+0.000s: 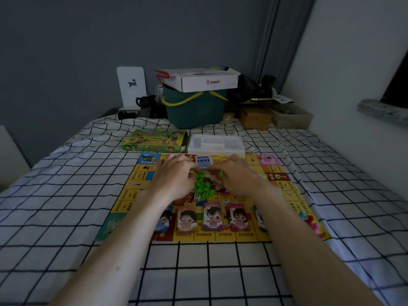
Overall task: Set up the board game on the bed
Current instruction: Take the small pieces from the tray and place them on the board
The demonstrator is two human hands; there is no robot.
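1. Yellow-bordered square game board (284,188) lay flat on the bed with the black-on-white grid sheet (72,195), near its middle.
2. Left hand (174,175) and right hand (237,177) were both over the board centre, flanking a pile of small green plastic houses (204,186) with some brown-red pieces mixed in.
3. Grip state: fingers of both hands curled in at the pile's edges — whether either actually pinched a piece, cannot tell; fingertips were hidden or blurred.
4. Blue-and-white card (203,161) sat on the board just beyond the pile, between the two hands.
5. Row of character-printed money stacks (212,216) lay along the board's near edge; white dice (197,197) just behind them.
6. Pink and teal plastic pawns (312,224) were clustered at the board's near right corner.
7. Green game box (154,141) and white plastic insert tray (216,143) sat side by side past the board's far edge.
8. Further back — a dark green basket with yellow handles (194,109), a white cardboard box (207,81) on top of it.
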